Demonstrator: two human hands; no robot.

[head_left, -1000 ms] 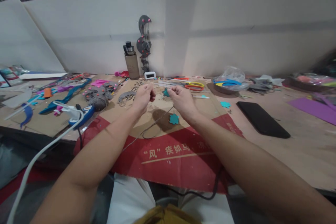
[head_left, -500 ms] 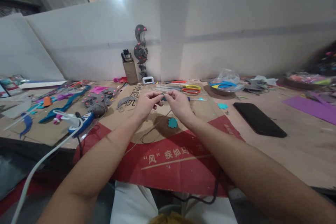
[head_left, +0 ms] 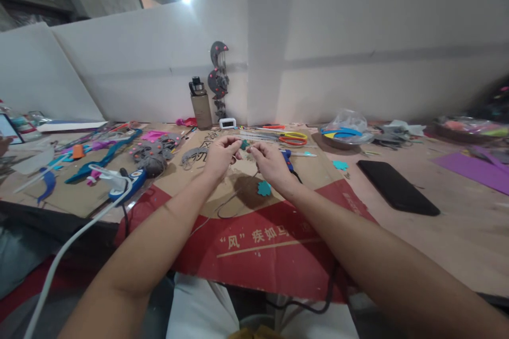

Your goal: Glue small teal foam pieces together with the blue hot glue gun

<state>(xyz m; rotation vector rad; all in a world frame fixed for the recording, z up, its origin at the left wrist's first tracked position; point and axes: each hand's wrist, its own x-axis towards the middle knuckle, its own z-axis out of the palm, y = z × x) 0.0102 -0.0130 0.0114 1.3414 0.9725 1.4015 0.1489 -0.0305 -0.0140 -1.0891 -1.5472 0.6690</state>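
Two bare hands meet above and beyond a loose teal flower-shaped cutout (head_left: 263, 188) that lies on a red-and-tan cardboard sheet (head_left: 258, 262). The left hand (head_left: 223, 156) pinches a small teal piece (head_left: 244, 144) between thumb and fingertips. The right hand (head_left: 271, 164) is close beside it, fingers bunched; whether they grip anything cannot be told.

The small piece could slip and drop near the flower cutout, since only fingertips seem to support it. A thin grey cord (head_left: 219, 215) loops to the left of the cutout and runs up towards the right hand; it could snag or tangle if a wrist drags it.

Much is hard to make out. Fingers cover most of the small piece, so its outline is uncertain. The cord's upper end is lost by the right hand. That hand also hides most of a blue tool (head_left: 287, 159), beyond and right of the cutout, its kind unclear.
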